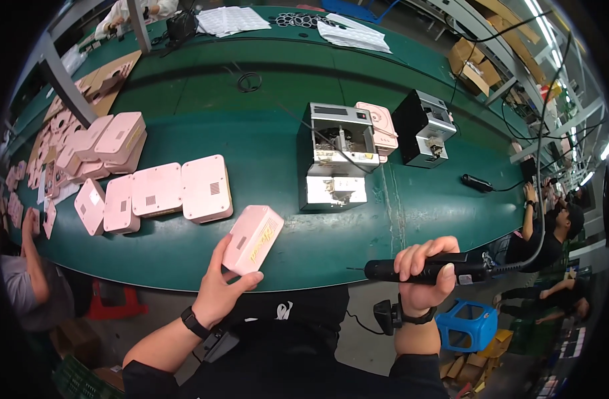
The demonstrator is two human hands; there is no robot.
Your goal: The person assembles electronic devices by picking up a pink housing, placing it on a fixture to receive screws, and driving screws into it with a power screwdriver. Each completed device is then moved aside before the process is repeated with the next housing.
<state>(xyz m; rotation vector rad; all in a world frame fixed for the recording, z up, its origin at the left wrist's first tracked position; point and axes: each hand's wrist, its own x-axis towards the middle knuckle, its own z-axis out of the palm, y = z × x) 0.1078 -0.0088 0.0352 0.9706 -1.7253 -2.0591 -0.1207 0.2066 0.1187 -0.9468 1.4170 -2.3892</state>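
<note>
My left hand [226, 279] grips a pink plastic box [251, 236] at the front edge of the green table, thumb on one side and fingers on the other. The box is tilted, with gold lettering on its side and a small grille on its face. In my right hand [425, 269] is a black electric screwdriver [384, 270], held level with its thin bit pointing left and a cable running off to the right. Left of the held box, a row of similar pink boxes [206, 188] lies with grilles and corner screw holes facing up.
Two screw feeder machines [337, 153] [424, 130] stand toward the back, another pink box [379, 126] between them. A second black screwdriver [477, 182] lies at right. Pink parts [58, 143] pile up at far left. Co-workers sit on both sides; a blue stool [467, 326] stands below.
</note>
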